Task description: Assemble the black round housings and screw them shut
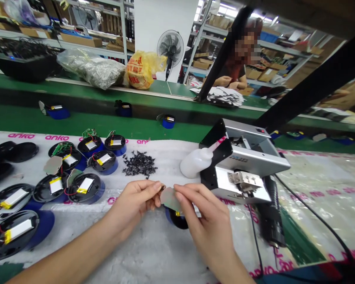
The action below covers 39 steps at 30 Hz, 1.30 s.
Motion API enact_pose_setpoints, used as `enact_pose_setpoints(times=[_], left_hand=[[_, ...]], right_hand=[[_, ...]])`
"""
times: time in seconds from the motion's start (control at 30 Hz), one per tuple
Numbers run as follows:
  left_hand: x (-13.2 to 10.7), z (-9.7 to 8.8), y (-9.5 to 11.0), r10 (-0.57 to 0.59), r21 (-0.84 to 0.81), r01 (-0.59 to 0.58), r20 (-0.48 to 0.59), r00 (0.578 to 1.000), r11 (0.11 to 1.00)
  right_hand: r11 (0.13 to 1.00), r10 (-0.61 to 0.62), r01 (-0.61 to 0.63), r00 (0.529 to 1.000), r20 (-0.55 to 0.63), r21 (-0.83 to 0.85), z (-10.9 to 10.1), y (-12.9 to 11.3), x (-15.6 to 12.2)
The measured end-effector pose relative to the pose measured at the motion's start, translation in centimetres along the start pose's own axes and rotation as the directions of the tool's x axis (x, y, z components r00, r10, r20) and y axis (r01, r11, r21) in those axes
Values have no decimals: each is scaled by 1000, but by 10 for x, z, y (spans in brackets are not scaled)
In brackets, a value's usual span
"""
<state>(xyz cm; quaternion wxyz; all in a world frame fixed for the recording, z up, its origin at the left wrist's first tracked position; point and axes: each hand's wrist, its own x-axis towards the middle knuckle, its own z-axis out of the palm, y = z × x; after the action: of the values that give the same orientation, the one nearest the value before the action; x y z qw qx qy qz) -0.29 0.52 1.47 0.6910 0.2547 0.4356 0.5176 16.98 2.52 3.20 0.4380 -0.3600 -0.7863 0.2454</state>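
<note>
My right hand (pixel 204 213) pinches the edge of a thin pale grey-green circuit board (pixel 170 198) between thumb and fingers. Close to the board's left edge, my left hand (pixel 140 197) has thumb and forefinger closed on a tiny dark piece, too small to name. Under the board, partly covered by my fingers, lies a round blue-and-black housing (pixel 176 219) with a bit of yellow showing inside. A heap of small black parts (pixel 139 163) lies on the white sheet just beyond my left hand.
Several blue housings with batteries (pixel 87 187) stand at left. A white squeeze bottle (pixel 195 161) and a silver machine (pixel 245 157) are at right, beside a black electric screwdriver (pixel 270 217) with cables. More housings (pixel 168 121) sit on the green belt. A person (pixel 235 67) works across it.
</note>
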Motion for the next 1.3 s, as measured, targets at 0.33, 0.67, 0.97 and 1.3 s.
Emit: enact_pose_setpoints(times=[0.33, 0.67, 0.97, 1.3], left_hand=[[-6, 7, -2, 98, 68, -90, -120, 988, 994], [-15, 11, 4, 127, 261, -125, 11, 992, 957], [-8, 12, -17, 276, 759, -395, 290, 917, 517], [1, 9, -17, 285, 759, -433, 330, 900, 486]], right_hand=[[991, -80, 72, 994, -69, -114, 9, -4, -3], [859, -212, 338, 918, 335, -384, -25, 4, -6], [985, -10, 68, 939, 344, -157, -43, -2, 2], [988, 140, -118, 960, 242, -101, -40, 10, -32]])
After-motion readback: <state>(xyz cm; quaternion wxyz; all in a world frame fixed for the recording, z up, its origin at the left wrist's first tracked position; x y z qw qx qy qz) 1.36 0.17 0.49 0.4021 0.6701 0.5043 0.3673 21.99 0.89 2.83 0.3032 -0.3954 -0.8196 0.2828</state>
